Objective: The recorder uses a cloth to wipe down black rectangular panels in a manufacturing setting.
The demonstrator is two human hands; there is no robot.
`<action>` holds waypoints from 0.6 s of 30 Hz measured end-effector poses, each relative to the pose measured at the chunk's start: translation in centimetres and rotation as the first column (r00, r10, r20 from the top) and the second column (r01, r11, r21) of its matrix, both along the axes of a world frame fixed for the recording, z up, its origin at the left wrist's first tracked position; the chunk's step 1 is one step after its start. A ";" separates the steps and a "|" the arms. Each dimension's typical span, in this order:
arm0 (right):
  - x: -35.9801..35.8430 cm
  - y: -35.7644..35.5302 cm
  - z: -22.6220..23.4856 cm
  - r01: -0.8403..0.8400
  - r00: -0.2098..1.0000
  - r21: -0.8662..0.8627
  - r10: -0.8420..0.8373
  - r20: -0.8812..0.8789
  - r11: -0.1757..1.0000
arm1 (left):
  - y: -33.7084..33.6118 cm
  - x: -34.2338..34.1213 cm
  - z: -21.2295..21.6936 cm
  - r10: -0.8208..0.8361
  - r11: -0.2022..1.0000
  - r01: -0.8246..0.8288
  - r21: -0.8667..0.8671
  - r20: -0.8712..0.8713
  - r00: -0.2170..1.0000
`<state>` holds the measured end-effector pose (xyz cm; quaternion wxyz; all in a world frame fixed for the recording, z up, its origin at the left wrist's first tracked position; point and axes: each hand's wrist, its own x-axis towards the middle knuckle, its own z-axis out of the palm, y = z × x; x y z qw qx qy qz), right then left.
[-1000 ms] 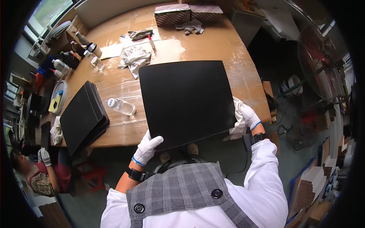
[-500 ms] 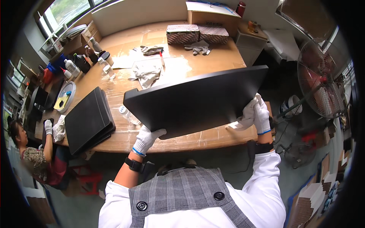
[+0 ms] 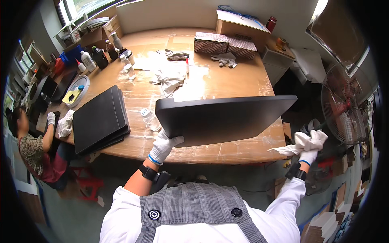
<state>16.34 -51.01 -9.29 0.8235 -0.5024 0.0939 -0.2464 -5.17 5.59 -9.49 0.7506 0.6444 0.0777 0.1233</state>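
Gloved left hand (image 3: 163,146) alone now grips the black panel (image 3: 221,119), tilted edge-up above the table (image 3: 227,87), since the right hand (image 3: 311,149) has let go and clutches a white cloth (image 3: 302,142).

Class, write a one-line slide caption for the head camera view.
Gloved left hand lifts a black panel over the wooden table, while the right hand holds a white cloth off to the side.

One held black panel (image 3: 221,119), one panel stack (image 3: 100,119), two patterned boxes (image 3: 210,42), one fan (image 3: 344,109).
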 end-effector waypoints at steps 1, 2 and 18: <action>-1.4 1.6 3.6 -0.083 0.995 0.053 0.081 0.052 0.995 | 0.0 0.0 -0.1 0.011 1.000 -0.011 -0.002 0.001 1.000; -0.8 -0.6 4.6 -0.203 0.978 -0.216 0.208 -0.002 0.955 | -0.2 0.3 -0.3 -0.024 1.000 0.024 -0.012 -0.034 0.999; -11.7 35.5 14.7 0.176 0.694 -0.976 0.688 0.213 0.124 | -2.2 0.5 6.9 0.059 0.922 -0.065 0.382 0.026 0.998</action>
